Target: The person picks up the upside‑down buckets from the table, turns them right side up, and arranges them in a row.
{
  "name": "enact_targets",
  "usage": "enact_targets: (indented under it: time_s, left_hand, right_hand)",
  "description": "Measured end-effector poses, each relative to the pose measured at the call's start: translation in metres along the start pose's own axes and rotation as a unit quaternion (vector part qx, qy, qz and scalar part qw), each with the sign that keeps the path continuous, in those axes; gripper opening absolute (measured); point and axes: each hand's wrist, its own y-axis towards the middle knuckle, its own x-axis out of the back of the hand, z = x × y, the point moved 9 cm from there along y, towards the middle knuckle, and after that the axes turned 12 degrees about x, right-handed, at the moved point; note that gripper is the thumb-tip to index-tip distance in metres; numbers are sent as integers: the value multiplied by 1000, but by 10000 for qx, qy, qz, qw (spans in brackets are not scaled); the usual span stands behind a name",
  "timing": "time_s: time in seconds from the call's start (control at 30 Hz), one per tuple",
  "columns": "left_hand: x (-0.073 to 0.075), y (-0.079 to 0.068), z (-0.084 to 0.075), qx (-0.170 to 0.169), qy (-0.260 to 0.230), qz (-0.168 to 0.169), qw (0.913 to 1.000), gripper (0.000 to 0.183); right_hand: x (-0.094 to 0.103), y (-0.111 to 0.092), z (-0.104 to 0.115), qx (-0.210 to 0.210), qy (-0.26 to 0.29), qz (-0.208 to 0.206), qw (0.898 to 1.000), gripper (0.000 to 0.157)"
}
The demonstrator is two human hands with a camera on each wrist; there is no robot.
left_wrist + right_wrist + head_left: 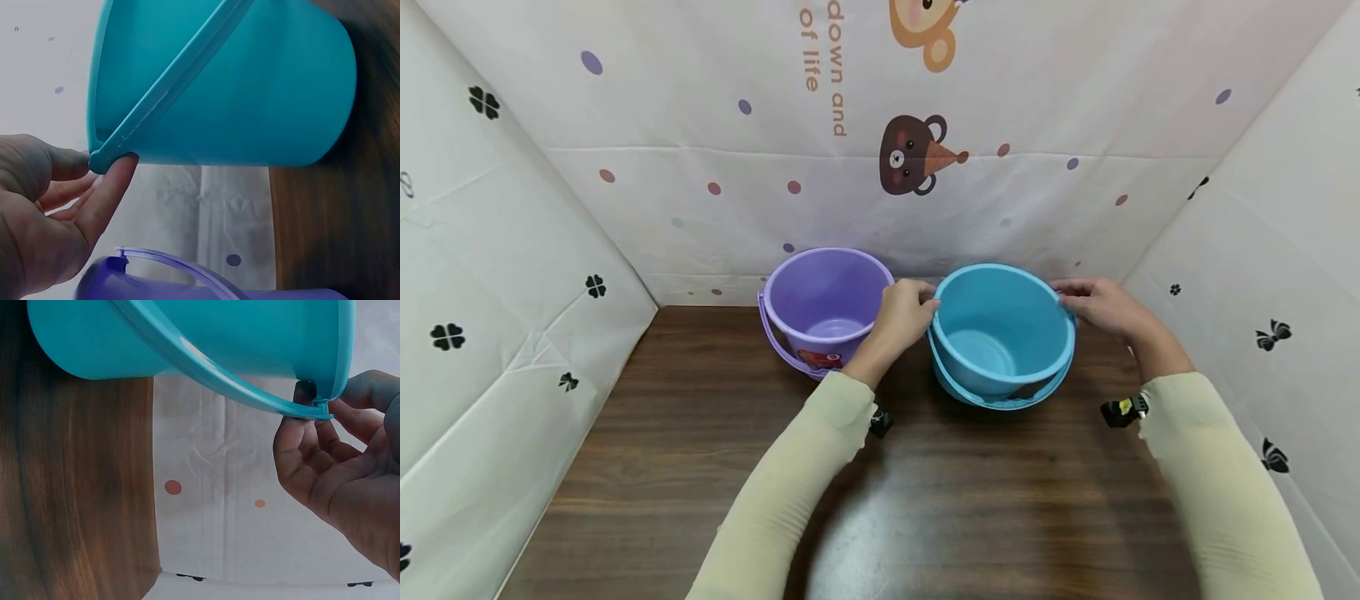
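A light blue bucket (1007,333) stands upright on the table, its handle (178,72) hanging down on the near side. My left hand (904,315) pinches its left rim, thumb and a finger at the handle's hinge in the left wrist view. On the opposite side, my right hand (1101,308) grips the rim by the other hinge, with curled fingers (294,444) under it in the right wrist view. Just left of my left hand stands a purple bucket (827,292), its handle lowered to the front; my left forearm hides part of it.
The dark wood table (940,500) reaches back to a white cloth wall (700,108) printed with bears and dots. More white cloth walls flank it at left (512,275) and right (1225,275). Both buckets stand near the back wall.
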Motion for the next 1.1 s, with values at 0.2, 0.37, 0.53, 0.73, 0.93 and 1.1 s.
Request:
enact_targets:
  time_s: [0.2, 0.37, 0.53, 0.73, 0.93, 1.1]
  left_hand:
    - [-2, 2, -2, 93, 298, -65, 9995, 28]
    - [-4, 3, -3, 71, 488, -112, 9987, 25]
    - [-6, 3, -4, 81, 651, -25, 9978, 22]
    - [-5, -4, -6, 53, 709, 47, 9975, 20]
    - [1, -23, -10, -329, 851, -93, 9958, 41]
    - [5, -40, -5, -354, 534, -196, 9978, 60]
  right_hand:
    - [0, 2, -1, 8, 85, -76, 9999, 47]
    - [-3, 6, -6, -93, 203, -136, 9997, 47]
    - [-5, 7, -14, -66, 306, -415, 9986, 46]
    - [-6, -1, -13, 50, 83, -906, 9958, 48]
    - [-7, -29, -6, -52, -7, -1607, 9870, 55]
    - [-11, -53, -4, -210, 27, -2094, 9776, 57]
